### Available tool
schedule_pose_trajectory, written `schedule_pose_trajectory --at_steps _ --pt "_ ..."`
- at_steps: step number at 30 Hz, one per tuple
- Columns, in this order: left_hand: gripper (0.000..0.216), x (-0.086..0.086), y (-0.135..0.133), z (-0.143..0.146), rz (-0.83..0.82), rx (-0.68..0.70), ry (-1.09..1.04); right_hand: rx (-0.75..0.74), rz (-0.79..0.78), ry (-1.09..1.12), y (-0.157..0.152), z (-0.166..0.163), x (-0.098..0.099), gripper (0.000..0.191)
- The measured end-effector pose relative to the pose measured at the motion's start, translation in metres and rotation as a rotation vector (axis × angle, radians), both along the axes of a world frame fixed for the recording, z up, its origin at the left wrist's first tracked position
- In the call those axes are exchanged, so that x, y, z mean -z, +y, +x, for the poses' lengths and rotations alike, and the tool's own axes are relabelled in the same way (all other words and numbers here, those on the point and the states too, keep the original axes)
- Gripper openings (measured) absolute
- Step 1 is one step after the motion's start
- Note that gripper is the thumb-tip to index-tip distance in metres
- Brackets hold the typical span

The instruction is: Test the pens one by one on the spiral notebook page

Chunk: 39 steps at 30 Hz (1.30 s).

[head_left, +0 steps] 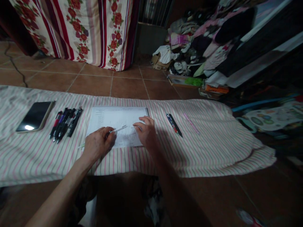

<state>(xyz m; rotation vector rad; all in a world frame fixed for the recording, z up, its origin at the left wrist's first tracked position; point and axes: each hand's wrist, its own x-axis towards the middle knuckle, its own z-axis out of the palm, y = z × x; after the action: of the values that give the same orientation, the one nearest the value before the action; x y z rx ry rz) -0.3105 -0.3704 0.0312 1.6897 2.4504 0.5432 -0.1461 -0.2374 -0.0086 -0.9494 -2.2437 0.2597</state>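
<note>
My left hand [98, 142] is closed over the lower left of a spiral notepad [118, 115], gripping a thin whitish pen tube [121, 128] that points right. A thin stick with a green tint [81, 146] shows past the wrist at the notepad's left edge. Over the notepad's right part, my right hand [146, 130] has thumb and forefinger pinched close to the tube's tip; whatever is between them is too small to make out. To the right, two dark pens [174, 125] lie side by side, and a thin pink pen piece [191, 124] lies beyond them.
Several pens [65, 123] lie in a bunch left of the notepad, with a smartphone [35, 116] farther left. All rest on a striped cloth [208, 138]. Behind are a tiled floor [127, 85], a floral curtain [94, 31] and heaped clothes [189, 44].
</note>
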Motion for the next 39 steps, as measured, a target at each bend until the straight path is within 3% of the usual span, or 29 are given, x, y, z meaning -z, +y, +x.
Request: schedule_pose_trajectory --at_steps 17,27,33,39 --pt "0.035 -0.003 0.003 0.003 -0.052 -0.015 -0.015 0.02 0.007 0.031 -0.001 -0.003 0.003 0.015" --pt "0.035 -0.003 0.006 0.01 -0.078 -0.013 0.031 -0.055 0.05 0.158 -0.003 0.001 -0.011 0.019" --pt "0.036 -0.003 0.009 0.012 0.07 -0.073 -0.028 -0.027 -0.236 0.275 -0.02 -0.004 -0.029 0.027" --pt "0.036 -0.002 0.013 0.022 0.128 -0.055 -0.081 -0.104 -0.53 0.286 -0.029 -0.007 -0.036 0.027"
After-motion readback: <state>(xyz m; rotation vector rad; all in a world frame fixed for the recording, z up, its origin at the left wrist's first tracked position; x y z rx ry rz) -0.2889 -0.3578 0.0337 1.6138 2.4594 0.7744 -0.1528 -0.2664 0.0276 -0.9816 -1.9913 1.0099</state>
